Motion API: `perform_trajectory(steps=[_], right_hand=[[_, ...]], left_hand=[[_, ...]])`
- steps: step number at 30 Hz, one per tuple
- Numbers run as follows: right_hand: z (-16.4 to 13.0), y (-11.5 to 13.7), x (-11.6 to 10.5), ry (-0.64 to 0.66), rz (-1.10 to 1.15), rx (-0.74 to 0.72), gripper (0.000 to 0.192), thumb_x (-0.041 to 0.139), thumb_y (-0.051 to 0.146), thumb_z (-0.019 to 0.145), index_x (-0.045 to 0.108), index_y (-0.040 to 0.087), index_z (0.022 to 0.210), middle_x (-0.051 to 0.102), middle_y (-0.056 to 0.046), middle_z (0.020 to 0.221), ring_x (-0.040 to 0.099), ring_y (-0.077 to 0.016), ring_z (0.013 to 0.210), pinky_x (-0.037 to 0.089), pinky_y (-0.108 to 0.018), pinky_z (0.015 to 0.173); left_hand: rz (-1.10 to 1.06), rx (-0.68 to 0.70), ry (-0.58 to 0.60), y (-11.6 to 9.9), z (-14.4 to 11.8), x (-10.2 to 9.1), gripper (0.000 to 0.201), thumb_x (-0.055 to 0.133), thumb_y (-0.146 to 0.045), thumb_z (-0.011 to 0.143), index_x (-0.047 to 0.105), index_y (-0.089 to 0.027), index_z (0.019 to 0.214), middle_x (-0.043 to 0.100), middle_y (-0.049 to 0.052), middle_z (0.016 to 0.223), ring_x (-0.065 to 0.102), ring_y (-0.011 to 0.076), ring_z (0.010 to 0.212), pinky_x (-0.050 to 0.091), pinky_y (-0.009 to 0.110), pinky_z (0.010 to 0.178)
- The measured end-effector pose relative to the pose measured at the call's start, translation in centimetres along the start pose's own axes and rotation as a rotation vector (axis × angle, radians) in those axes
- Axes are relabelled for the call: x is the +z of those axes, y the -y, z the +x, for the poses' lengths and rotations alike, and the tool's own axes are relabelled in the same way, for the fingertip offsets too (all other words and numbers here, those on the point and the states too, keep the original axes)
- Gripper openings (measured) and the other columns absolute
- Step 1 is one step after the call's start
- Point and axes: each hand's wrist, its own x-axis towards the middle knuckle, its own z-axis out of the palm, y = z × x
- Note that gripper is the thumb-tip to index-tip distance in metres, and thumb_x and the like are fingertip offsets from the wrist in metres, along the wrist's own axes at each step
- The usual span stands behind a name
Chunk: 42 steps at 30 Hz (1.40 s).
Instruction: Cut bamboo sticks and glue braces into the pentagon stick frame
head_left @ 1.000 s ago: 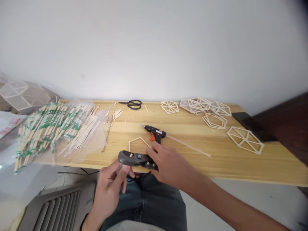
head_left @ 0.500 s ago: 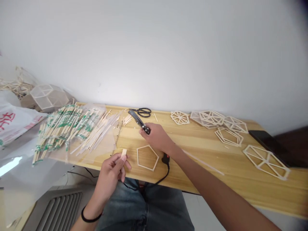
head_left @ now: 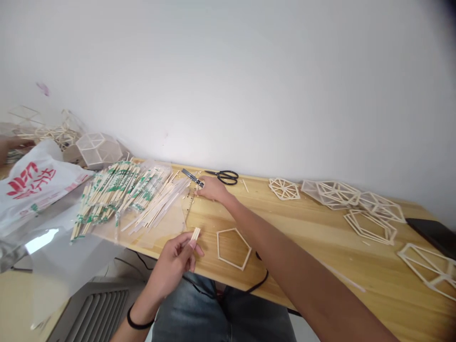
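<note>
My left hand [head_left: 174, 259] is closed, pinching a few short wooden sticks [head_left: 195, 233] upright between thumb and fingers above the table's front edge. Reaching to the back of the table, my right hand [head_left: 213, 188] is closed around the near end of a dark metal bladed tool [head_left: 191, 176]; its exact kind is unclear. Black-handled scissors [head_left: 228, 177] lie just right of that hand. A pentagon frame of sticks [head_left: 218, 244] rests flat on the wooden table [head_left: 302, 228], right of my left hand.
Green-marked packs of wooden sticks [head_left: 110, 190] and loose sticks [head_left: 156, 204] cover the left side. A white bag [head_left: 32, 185] and stick polyhedron [head_left: 99, 149] stand beyond. Finished frames [head_left: 331, 194] and a black phone [head_left: 432, 232] lie right. Another person's hand [head_left: 16, 142] shows far left.
My right hand has moved left and back with the bladed tool, near the stick pile. My left hand still pinches the short sticks. The view has turned slightly left.
</note>
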Motion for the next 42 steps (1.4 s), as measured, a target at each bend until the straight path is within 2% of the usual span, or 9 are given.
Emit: perform_trajectory(steps=[4,11,19,23,28,31,34,38,42], right_hand=[[1.7,0.4,-0.8,0.1,-0.078,0.0,0.037,0.07,0.037,0.103,0.066,0.019,0.135,0.067,-0.011,0.137,0.07,-0.0279,0.117,0.061,-0.05,0.098],[1.5,0.4,-0.9,0.117,-0.149,0.009,0.037,0.07,0.036,0.103,0.065,0.019,0.135,0.067,-0.011,0.137,0.07,-0.0276,0.117,0.061,-0.049,0.097],[1.9,0.2,-0.1,0.115,-0.089,0.054,0.037,0.07,0.036,0.102,0.065,0.018,0.135,0.067,-0.011,0.136,0.07,-0.0274,0.115,0.061,-0.048,0.096],[2.3,1.3,0.2,0.089,-0.01,0.119,0.038,0.07,0.036,0.102,0.065,0.019,0.135,0.067,-0.012,0.137,0.07,-0.0275,0.116,0.061,-0.048,0.096],[1.7,2.8,-1.1,0.036,0.204,0.117,0.031,0.073,0.034,0.101,0.069,0.018,0.127,0.071,-0.011,0.128,0.072,-0.0258,0.11,0.062,-0.043,0.092],[-1.0,2.7,-2.4,0.002,0.392,0.065,0.015,0.074,0.027,0.094,0.076,0.013,0.1,0.076,-0.008,0.089,0.074,-0.0224,0.083,0.059,-0.03,0.072],[-6.1,1.8,-2.8,-0.01,0.592,0.008,0.02,0.067,0.034,0.094,0.075,0.015,0.095,0.065,0.0,0.061,0.063,-0.0157,0.055,0.05,-0.024,0.054],[-13.5,0.4,-1.4,-0.033,0.95,0.02,0.022,0.072,0.04,0.085,0.076,0.019,0.089,0.055,0.005,0.052,0.049,-0.0117,0.044,0.041,-0.023,0.046],[-17.7,-0.3,-0.1,-0.113,1.065,0.123,0.026,0.074,0.046,0.081,0.075,0.019,0.082,0.056,0.004,0.053,0.049,-0.0123,0.046,0.04,-0.025,0.048]], left_hand=[[-0.007,0.0,0.025,-0.1,-0.6,-0.8,0.055,0.067,-0.069,0.09,0.069,-0.014,0.087,0.053,-0.004,0.058,0.044,0.0085,0.048,0.029,0.022,0.049],[-0.085,-0.036,0.001,0.4,-0.6,-1.2,0.053,0.072,-0.065,0.089,0.071,-0.015,0.106,0.07,0.005,0.089,0.052,0.0082,0.054,0.03,0.021,0.049],[-0.009,-0.01,0.019,0.2,-0.5,-0.9,0.054,0.07,-0.068,0.089,0.069,-0.014,0.095,0.068,0.004,0.083,0.052,0.0097,0.055,0.031,0.022,0.05],[0.056,-0.008,0.014,0.4,-0.6,-0.9,0.056,0.067,-0.07,0.091,0.07,-0.014,0.095,0.058,-0.001,0.063,0.046,0.0105,0.053,0.029,0.023,0.052],[0.047,-0.022,-0.008,0.1,-0.7,-1.0,0.055,0.07,-0.069,0.089,0.07,-0.014,0.096,0.054,-0.003,0.06,0.042,0.0103,0.054,0.027,0.023,0.053],[0.038,-0.014,-0.034,-0.3,-0.5,-1.2,0.057,0.07,-0.071,0.088,0.07,-0.014,0.094,0.053,-0.003,0.056,0.039,0.01,0.051,0.026,0.023,0.052],[0.03,0.029,-0.075,-0.6,-0.1,-0.9,0.056,0.068,-0.07,0.09,0.07,-0.014,0.096,0.054,-0.004,0.056,0.036,0.0089,0.049,0.026,0.023,0.051],[0.04,0.082,-0.065,-0.9,0.1,0.5,0.052,0.069,-0.065,0.092,0.071,-0.015,0.104,0.057,-0.003,0.06,0.039,0.0097,0.051,0.029,0.022,0.051],[0.057,0.06,0.021,-0.7,0.1,2.3,0.05,0.067,-0.062,0.095,0.073,-0.014,0.108,0.057,-0.002,0.061,0.042,0.0106,0.054,0.029,0.022,0.052]])
